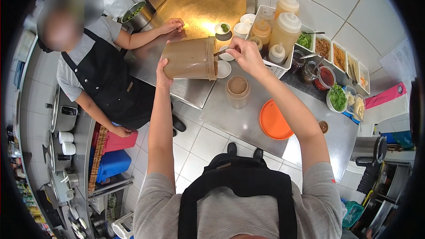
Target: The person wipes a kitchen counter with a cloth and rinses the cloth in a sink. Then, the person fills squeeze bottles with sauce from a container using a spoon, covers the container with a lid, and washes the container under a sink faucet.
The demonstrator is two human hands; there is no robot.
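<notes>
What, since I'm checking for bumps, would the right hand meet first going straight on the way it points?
The right hand would likely meet the rim of the tilted container held by the left hand, though depth is unclear.

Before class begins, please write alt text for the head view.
A person's left hand holds a tub of brown sauce sideways; the right hand holds a utensil at its mouth. An uncapped bottle and orange lid rest on a steel counter.

The brown tub (185, 59) tilts sideways, utensil (219, 53) inside.
</notes>
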